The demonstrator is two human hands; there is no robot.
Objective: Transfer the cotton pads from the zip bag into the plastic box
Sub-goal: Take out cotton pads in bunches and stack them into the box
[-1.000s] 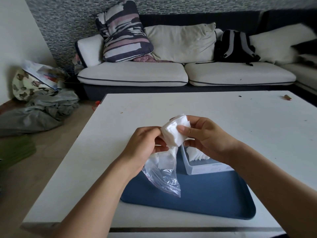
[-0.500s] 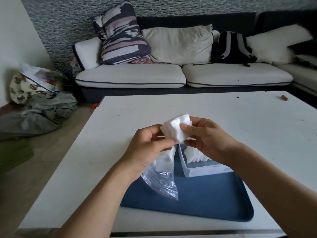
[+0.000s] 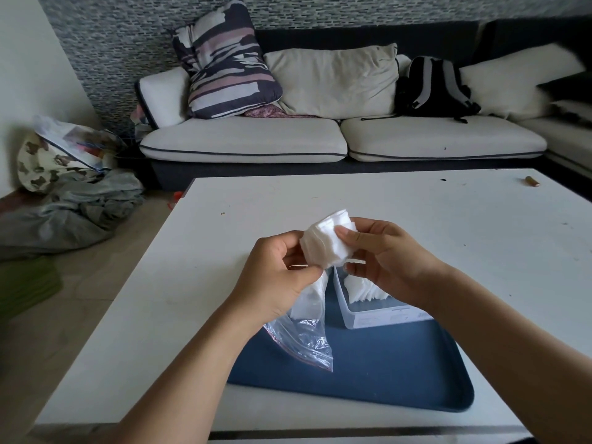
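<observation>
A stack of white cotton pads (image 3: 326,243) is pinched in my right hand (image 3: 387,261), raised above the table. My left hand (image 3: 275,280) grips the top of the clear zip bag (image 3: 307,334), which hangs down over the tray with more pads inside it. Its fingertips also touch the stack. Below my right hand stands the translucent plastic box (image 3: 378,317), open, with white pads leaning inside. The box rests on a blue tray (image 3: 400,373).
The white table (image 3: 448,219) extends far ahead and to both sides; a small brown object (image 3: 532,181) lies at its far right. A sofa with cushions and a black backpack (image 3: 432,88) stands behind. Bags and cloth lie on the floor at left.
The stack of pads has come further out of the bag and sits higher between both hands. The bag hangs lower and more slack from my left hand.
</observation>
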